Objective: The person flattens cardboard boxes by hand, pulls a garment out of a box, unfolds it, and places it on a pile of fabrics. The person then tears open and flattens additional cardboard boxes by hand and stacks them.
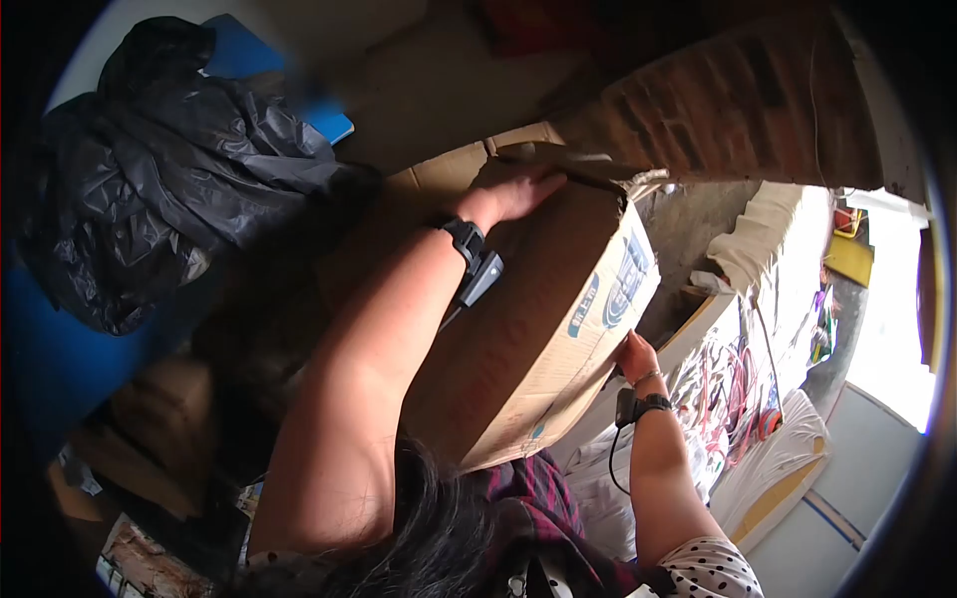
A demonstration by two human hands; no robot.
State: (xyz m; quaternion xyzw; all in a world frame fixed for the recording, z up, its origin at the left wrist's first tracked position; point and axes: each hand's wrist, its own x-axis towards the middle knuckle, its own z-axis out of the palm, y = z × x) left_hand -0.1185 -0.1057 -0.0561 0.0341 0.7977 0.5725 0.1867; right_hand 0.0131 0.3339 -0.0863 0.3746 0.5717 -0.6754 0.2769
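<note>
A large brown cardboard box [498, 339] with blue print on its pale side is tilted in front of my body. My left hand [513, 194] reaches across to its far upper edge, fingers lying along the rim and their tips partly hidden. Against the printed right side, my right hand [638, 357] grips the box, with its fingers mostly out of sight behind the cardboard. Both wrists carry black straps with small devices. The flaps at the far end look worn and stand partly raised; what is inside cannot be seen.
A black plastic bag [179, 179] lies at the left over something blue. A brick wall [738, 100] rises at the far right. Tangled reddish cords [733, 394] and a plastic-wrapped panel [778, 478] are on the right. A smaller carton [159, 419] sits in shadow, lower left.
</note>
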